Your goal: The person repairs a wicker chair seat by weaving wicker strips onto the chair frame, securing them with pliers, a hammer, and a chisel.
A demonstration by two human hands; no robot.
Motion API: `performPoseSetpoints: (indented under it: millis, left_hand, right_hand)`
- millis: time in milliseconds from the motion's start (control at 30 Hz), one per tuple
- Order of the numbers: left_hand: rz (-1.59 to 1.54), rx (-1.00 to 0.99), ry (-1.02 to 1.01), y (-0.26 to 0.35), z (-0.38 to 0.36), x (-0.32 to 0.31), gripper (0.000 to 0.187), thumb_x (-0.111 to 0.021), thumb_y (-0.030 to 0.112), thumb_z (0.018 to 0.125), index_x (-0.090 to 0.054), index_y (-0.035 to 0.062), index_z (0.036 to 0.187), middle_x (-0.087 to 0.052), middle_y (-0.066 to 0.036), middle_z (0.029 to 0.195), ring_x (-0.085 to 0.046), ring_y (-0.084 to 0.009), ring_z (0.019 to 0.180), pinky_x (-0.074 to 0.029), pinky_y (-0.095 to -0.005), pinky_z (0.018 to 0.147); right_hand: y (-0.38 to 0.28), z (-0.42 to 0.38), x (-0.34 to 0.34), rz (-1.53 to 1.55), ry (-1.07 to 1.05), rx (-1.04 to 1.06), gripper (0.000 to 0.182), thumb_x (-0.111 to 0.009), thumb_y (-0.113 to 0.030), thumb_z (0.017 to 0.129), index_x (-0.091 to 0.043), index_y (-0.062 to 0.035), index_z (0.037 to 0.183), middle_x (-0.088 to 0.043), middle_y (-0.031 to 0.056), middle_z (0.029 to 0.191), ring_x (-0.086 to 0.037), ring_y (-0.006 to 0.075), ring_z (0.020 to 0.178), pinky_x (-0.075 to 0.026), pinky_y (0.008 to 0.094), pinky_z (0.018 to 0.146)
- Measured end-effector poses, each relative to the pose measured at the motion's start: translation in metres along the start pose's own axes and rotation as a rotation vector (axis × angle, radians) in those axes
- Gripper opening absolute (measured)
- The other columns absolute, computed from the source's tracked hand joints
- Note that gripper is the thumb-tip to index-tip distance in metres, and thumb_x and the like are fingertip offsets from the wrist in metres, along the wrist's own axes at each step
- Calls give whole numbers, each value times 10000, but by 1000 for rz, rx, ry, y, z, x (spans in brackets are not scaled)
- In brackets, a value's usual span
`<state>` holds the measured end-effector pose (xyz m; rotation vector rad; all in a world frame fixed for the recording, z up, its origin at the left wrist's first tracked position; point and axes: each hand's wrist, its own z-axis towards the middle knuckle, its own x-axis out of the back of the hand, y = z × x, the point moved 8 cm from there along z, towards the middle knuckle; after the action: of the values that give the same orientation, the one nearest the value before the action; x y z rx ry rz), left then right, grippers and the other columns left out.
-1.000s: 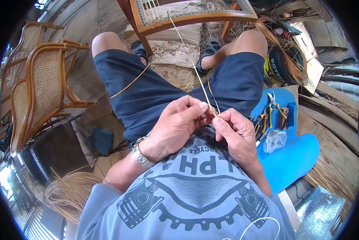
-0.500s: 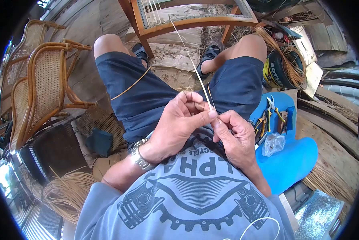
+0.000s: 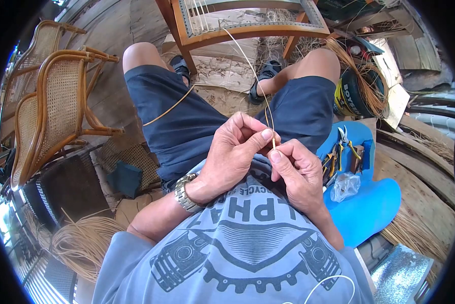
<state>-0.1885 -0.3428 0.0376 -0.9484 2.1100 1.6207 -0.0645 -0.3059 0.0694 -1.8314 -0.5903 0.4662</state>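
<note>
A thin pale cane strand [image 3: 246, 59] runs from the front rail of a wooden chair frame [image 3: 247, 33] down to my two hands. My left hand [image 3: 240, 147], with a metal watch at the wrist, pinches the strand between thumb and forefinger. Just to its right and slightly lower, my right hand [image 3: 297, 169] grips the same strand with thumb and finger. A short bit of it shows between the two thumbs. Several strands are strung across the left part of the frame. Another cane piece [image 3: 170, 106] lies across the left thigh.
Woven cane chairs [image 3: 62, 96] stand at the left, with a coil of cane [image 3: 88, 238] below them. At the right, a blue seat [image 3: 364, 202] holds pliers, cutters [image 3: 345, 137] and a plastic bag [image 3: 345, 186]. Behind it is a bucket [image 3: 351, 93] with cane strips.
The strand has gone from nearly straight to bowed. The thumbs have moved slightly apart, showing a bit of strand between them. The view has shifted slightly.
</note>
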Motion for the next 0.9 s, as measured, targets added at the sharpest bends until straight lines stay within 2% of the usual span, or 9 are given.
performPoseSetpoints:
  millis: [167, 267, 333, 367, 433, 467, 533, 633, 900]
  left_hand:
    - [-69, 81, 18, -4, -1, 3, 81, -599, 74, 997, -540, 31, 1033, -695, -109, 972, -663, -135, 877, -562, -284, 811]
    - [-127, 113, -24, -2, -3, 1, 97, -591, 125, 1010, -549, 39, 1029, -693, -106, 999, -659, -137, 894, -555, -298, 838]
    - [-358, 240, 26, -4, -8, -3, 170, -578, 184, 1023, -587, 26, 1085, -686, -105, 1033, -653, -138, 916, -546, -317, 870]
    - [-358, 242, 29, 1, -9, -4, 170, -578, 184, 1023, -587, 26, 1085, -686, -105, 1033, -653, -138, 916, -546, -317, 870]
    - [-304, 384, 36, -3, -13, -6, 241, -563, 219, 1032, -630, 7, 1123, -680, -116, 1091, -652, -147, 958, -539, -330, 898]
    - [-149, 325, 10, -1, -13, -4, 256, -581, 198, 1022, -652, -16, 1143, -683, -128, 1124, -656, -157, 992, -534, -316, 911]
    - [-45, 223, -43, 6, -9, -9, 235, -594, 178, 1014, -670, -22, 1112, -690, -129, 1138, -656, -163, 1026, -528, -310, 929]
    - [58, 199, -29, 13, -2, -12, 234, -601, 158, 1009, -672, -29, 1129, -698, -130, 1119, -656, -161, 1029, -525, -309, 938]
    - [-33, 269, 65, 1, 27, -6, 256, -568, 169, 1027, -668, -34, 1147, -695, -137, 1116, -655, -172, 1009, -536, -310, 892]
  right_hand:
    - [-1, 0, -2, 3, -9, 12, 113, -633, -109, 980, -653, -9, 930, -593, -14, 703, -537, 41, 620, -434, 214, 580]
    - [-5, 2, -3, 0, -21, 58, 112, -639, -105, 977, -653, -7, 924, -600, 0, 704, -548, 47, 618, -435, 213, 575]
    - [-12, 2, -3, -19, 12, 107, 112, -637, -105, 978, -654, -8, 925, -613, 8, 709, -561, 53, 618, -441, 221, 571]
    - [-12, 4, -1, -17, 11, 104, 112, -637, -105, 978, -654, -8, 925, -613, 8, 709, -561, 53, 618, -441, 221, 571]
    - [-12, 8, 1, -53, 5, 123, 80, -644, -77, 968, -658, -9, 929, -633, 12, 722, -568, 60, 617, -448, 231, 568]
    - [-13, 9, 0, -47, -1, 118, 80, -644, -77, 968, -658, -9, 929, -633, 12, 722, -568, 60, 617, -448, 231, 568]
    - [-18, 13, 2, -99, 19, 136, 45, -657, -46, 951, -660, -6, 930, -640, 23, 717, -570, 71, 607, -452, 238, 571]
    - [-19, 21, 7, -248, 4, 222, 21, -668, -22, 935, -661, -3, 931, -644, 36, 709, -573, 83, 599, -453, 236, 570]
    - [0, 51, 20, -5, -68, 20, 69, -648, -57, 960, -652, 3, 925, -629, 27, 694, -566, 74, 603, -449, 232, 564]
